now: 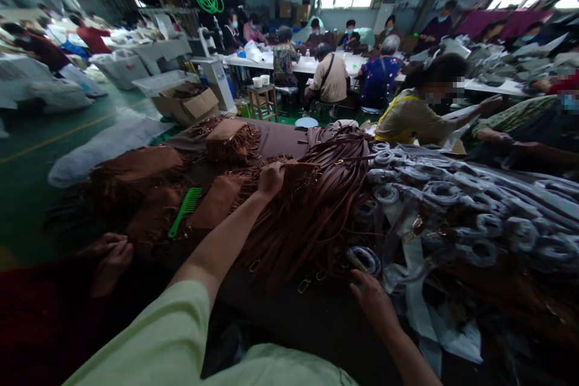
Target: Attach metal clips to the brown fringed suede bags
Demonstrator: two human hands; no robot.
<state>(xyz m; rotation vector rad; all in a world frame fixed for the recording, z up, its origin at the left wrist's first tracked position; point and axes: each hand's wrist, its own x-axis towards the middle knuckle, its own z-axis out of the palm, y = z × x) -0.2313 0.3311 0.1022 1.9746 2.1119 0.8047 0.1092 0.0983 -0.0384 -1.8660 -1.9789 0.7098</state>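
My left hand [271, 180] reaches far across the table, its fingers closed on the edge of a brown fringed bag [299, 172]. That bag is raised a little over a heap of long brown straps [312, 223]. Low on the right, my right hand [371, 297] has its fingers apart and holds nothing. It is nearest to a coiled strap in clear plastic [364, 260] and a metal clasp [305, 284] at the heap's front edge. Left of my forearm lie another brown fringed bag [217, 205] and a green comb [185, 211].
More brown fringed bags [138, 166] are stacked at the left. Many plastic-wrapped strap coils [447, 193] cover the right side. A co-worker's hands [111, 256] are close on my left. Past the table stand a cardboard box [194, 107] and a person in a yellow apron [407, 114].
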